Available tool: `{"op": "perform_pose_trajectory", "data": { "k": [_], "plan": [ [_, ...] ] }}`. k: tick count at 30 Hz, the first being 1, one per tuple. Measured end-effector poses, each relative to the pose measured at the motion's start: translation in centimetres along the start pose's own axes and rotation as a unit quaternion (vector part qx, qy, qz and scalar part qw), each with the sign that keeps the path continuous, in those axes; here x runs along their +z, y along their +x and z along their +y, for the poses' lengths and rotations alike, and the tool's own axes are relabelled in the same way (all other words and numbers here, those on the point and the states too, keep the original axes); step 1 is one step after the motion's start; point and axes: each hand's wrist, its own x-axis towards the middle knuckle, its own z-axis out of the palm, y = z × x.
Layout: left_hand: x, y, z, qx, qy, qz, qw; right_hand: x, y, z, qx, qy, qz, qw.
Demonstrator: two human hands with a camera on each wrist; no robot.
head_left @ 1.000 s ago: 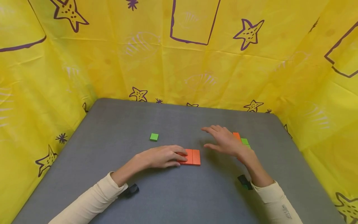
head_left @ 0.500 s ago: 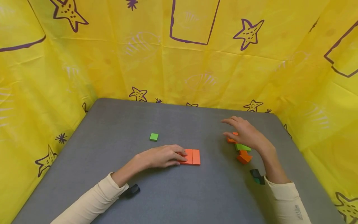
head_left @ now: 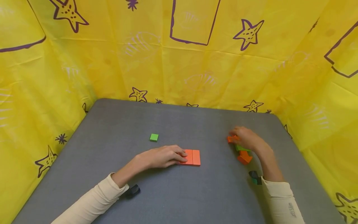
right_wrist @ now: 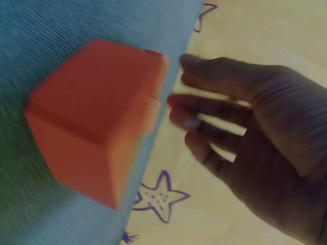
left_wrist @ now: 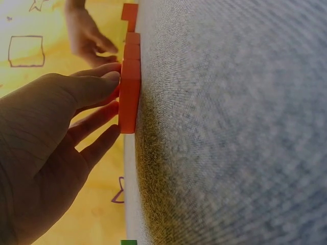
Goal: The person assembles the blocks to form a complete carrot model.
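Observation:
My left hand (head_left: 160, 156) rests its fingertips on a row of flat orange blocks (head_left: 196, 157) laid side by side on the grey table. The left wrist view shows its thumb and loosely spread fingers touching the top of the nearest orange block (left_wrist: 130, 97). At the right, my right hand (head_left: 247, 138) is over a small group of pieces, its fingertips by an orange block (head_left: 231, 139). A green block (head_left: 241, 148) partly shows under that hand, and another orange block (head_left: 245, 157) lies nearer me. In the blurred right wrist view, nothing shows between the fingers.
A lone green square block (head_left: 153, 137) lies on the grey table (head_left: 179, 193), left of the orange row. Yellow cloth (head_left: 179, 68) with drawn starfish surrounds the back and sides. A dark wrist camera (head_left: 132, 191) sits under the left wrist, another (head_left: 254, 178) under the right.
My right hand has moved right, away from the orange row, then lowered with its fingertips to the group of blocks. The left hand stays still on the orange row.

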Motion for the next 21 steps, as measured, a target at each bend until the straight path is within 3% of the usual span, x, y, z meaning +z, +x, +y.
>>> {"op": "perform_pose_trajectory", "data": {
  "k": [6, 11, 21],
  "plan": [
    [0.0, 0.0, -0.1, -0.008, 0.004, -0.004, 1.0000, 1.3, 0.2, -0.2, -0.007, -0.024, -0.007, 0.9997],
    [-0.1, 0.0, 0.0, -0.013, 0.001, -0.004, 0.9999, 1.5, 0.2, -0.7, -0.005, -0.002, -0.001, 1.0000],
    [-0.1, 0.1, 0.2, -0.029, -0.016, -0.005, 0.9994, 2.8, 0.8, -1.6, -0.004, -0.023, 0.052, 0.9984]
  ]
}}
